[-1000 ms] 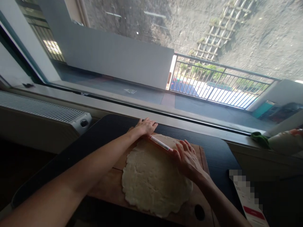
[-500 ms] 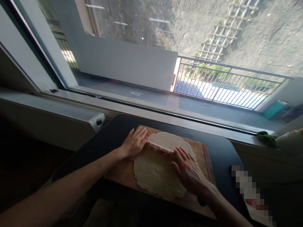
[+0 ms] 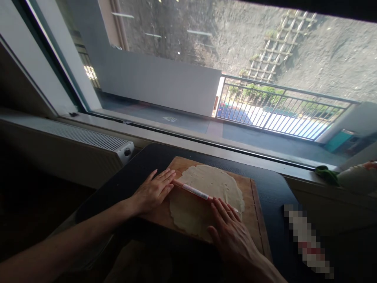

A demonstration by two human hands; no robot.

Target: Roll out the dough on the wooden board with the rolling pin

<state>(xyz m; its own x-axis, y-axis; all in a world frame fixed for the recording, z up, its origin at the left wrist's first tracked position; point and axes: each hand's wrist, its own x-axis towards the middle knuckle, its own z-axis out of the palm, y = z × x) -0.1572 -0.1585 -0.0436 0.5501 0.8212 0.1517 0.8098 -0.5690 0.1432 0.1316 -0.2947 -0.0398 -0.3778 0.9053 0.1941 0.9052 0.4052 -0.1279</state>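
A large flat sheet of dough (image 3: 216,177) with an uneven edge lies on a wooden board (image 3: 256,212). Across its middle rests a thin rolling pin (image 3: 196,192) with a printed label, slanting down to the right. My left hand (image 3: 153,190) lies flat over the pin's left end, fingers stretched out, by the board's left edge. At the other end my right hand (image 3: 228,226) presses palm down on the pin, with its fingers extended and its thumb apart. The hands cover both ends of the pin, and my right hand hides part of the dough's near edge.
The board sits on a dark table (image 3: 153,155) under a large window with a pale sill (image 3: 203,143). A white radiator (image 3: 88,145) stands at left. On the right are a green cloth (image 3: 326,175), a pale rounded object (image 3: 357,179) and a blurred-out item (image 3: 308,241).
Both hands and the rolling pin have moved toward me over the dough. The pin has turned, so a different part of its label shows. The camera view has shifted slightly.
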